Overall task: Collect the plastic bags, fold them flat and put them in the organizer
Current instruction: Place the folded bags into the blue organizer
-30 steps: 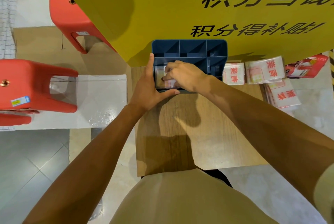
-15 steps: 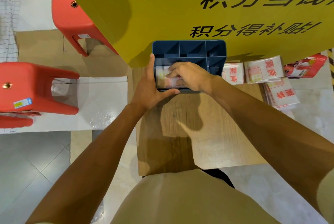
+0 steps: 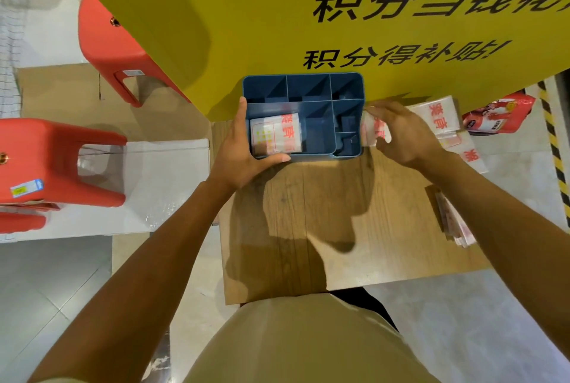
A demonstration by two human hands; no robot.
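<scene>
Lying flat in the organizer point(image 3: 303, 89), a white red-printed folded bag point(image 3: 275, 134).

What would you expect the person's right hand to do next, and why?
Probably close on the folded bag just right of the blue organizer and lift it in. The right hand is already over that bag, one folded bag lies in the large compartment, and the left hand steadies the organizer.
</scene>
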